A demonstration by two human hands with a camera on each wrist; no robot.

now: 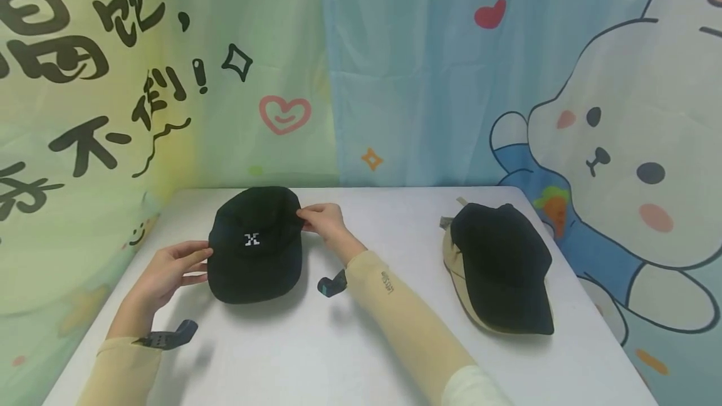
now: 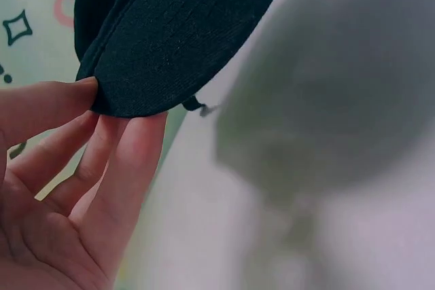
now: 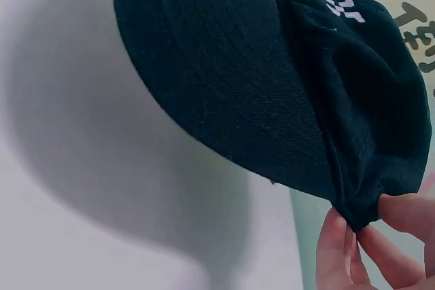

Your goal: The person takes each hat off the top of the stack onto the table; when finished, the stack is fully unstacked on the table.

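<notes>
Between the two hands is a black baseball cap (image 1: 256, 268) with a small white emblem on its front and its brim toward the camera. The left hand (image 1: 172, 268) pinches the corner of the brim, thumb on top and fingers beneath, as the left wrist view shows on the cap (image 2: 183, 39). On the opposite side the right hand (image 1: 327, 221) pinches the lower edge of the crown near the brim's end. In the right wrist view the cap (image 3: 224, 86) casts a broad shadow on the table under it. The cap's inside is hidden.
A second cap (image 1: 502, 262), black on top with a beige part along its left side, lies at the right of the white table (image 1: 361, 343). A printed curtain (image 1: 406, 80) hangs behind the table and along its sides. Each wrist wears a dark camera mount.
</notes>
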